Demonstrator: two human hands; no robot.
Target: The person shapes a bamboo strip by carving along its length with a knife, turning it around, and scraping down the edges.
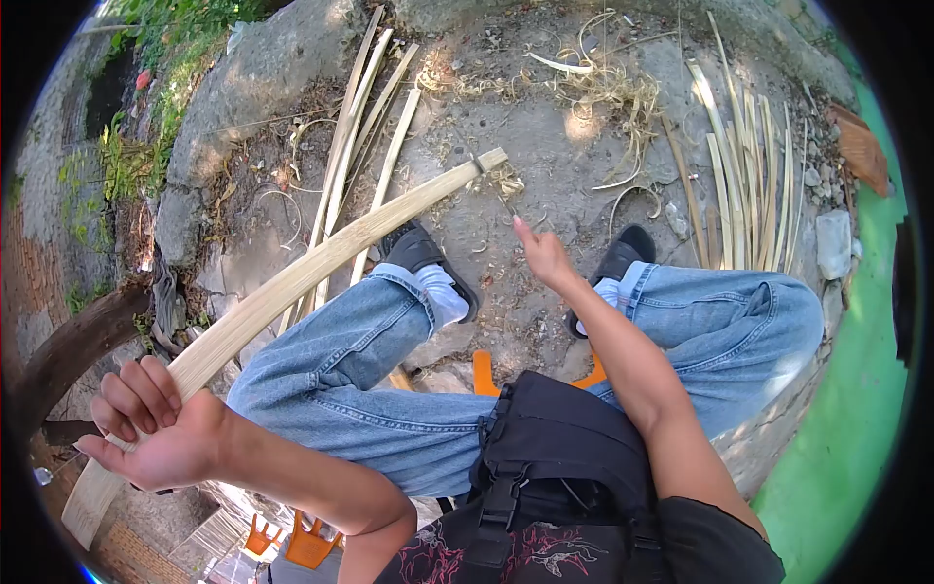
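Note:
A long, pale bamboo strip [331, 255] runs slantwise from the lower left across my left knee to the ground between my feet. My left hand [156, 428] is closed around its near part, fingers curled over the edge. My right hand [542, 255] is closed on a thin, dark, knife-like tool [508, 204], index finger stretched along it. The tool reaches toward the strip's far end, where a dark narrow piece crosses the wood; whether both are one blade I cannot tell. Small curled shavings [508, 182] lie beside that end.
Several bamboo strips [352, 127] lie on the ground at left, with another bundle [749, 185] at right. Tangled shavings [613, 102] are spread at the back. A brick [858, 151] and a pale stone block [833, 243] sit by the green surface [837, 428]. Orange chair parts [484, 373] show beneath me.

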